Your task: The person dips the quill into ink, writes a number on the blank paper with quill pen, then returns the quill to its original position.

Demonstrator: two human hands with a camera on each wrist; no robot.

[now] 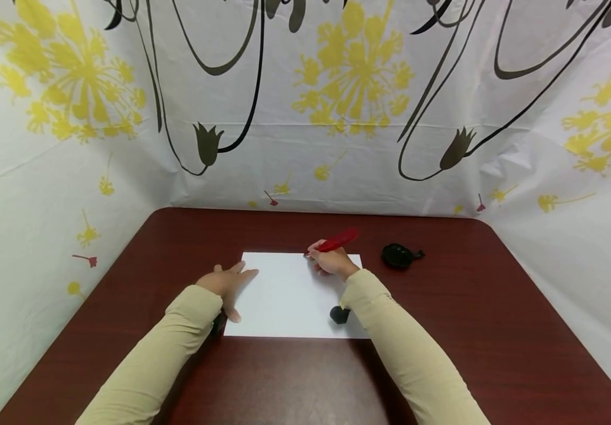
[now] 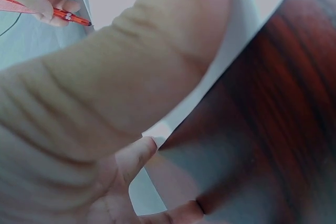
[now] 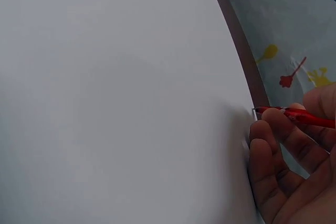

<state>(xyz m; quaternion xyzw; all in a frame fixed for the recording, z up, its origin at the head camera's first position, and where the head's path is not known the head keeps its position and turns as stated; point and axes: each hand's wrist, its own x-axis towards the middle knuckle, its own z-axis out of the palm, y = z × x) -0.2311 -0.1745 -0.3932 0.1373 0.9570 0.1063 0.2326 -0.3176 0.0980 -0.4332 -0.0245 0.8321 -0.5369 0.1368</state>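
Note:
A blank-looking white sheet of paper lies on the dark red-brown table. My left hand rests on its left edge with fingers spread; in the left wrist view its fingertips touch a paper corner. Near the sheet's far edge, my right hand pinches a red pen with a wide, feather-like upper end. The right wrist view shows the pen between thumb and fingers, its dark tip at the paper's edge. That hand's other fingers are bent beside the sheet.
To the right of the paper sits a small dark rounded object with a short stub. Another dark knob shows beneath the right cuff, over the paper. A patterned white cloth hangs behind the table and along its sides.

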